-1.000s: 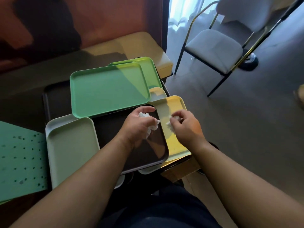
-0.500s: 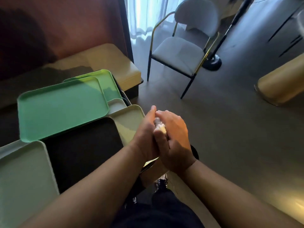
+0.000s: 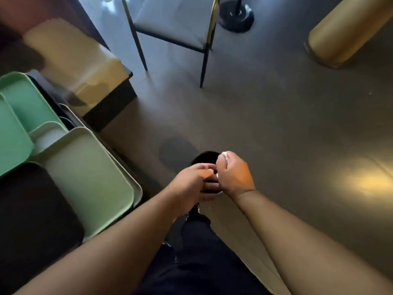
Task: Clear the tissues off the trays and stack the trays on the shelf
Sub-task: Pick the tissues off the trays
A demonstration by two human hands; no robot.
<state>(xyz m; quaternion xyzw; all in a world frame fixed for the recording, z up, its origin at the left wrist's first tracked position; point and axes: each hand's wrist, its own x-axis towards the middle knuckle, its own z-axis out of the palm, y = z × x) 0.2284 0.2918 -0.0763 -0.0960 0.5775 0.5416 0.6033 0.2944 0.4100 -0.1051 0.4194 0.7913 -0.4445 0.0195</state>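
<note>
My right hand [image 3: 235, 176] is closed around a white crumpled tissue [image 3: 225, 155], a bit of which shows above the knuckles. My left hand [image 3: 192, 185] is right beside it, fingers curled, and whether it holds tissue is hidden. Both hands hover over a small dark round bin [image 3: 207, 158] on the floor. Several trays lie overlapping on the table at the left: a pale green tray [image 3: 89, 177], a black tray [image 3: 32, 213], and bright green trays [image 3: 23, 103].
A tan bench [image 3: 74, 60] stands behind the trays. A chair with thin black and gold legs [image 3: 174, 24] is on the far floor, with a black round stand base [image 3: 236, 17] and a gold cylinder [image 3: 344, 30] to the right.
Both hands have moved right, off the trays, and now hang over the floor bin. The view has swung right and down, so the trays now sit at the left edge.
</note>
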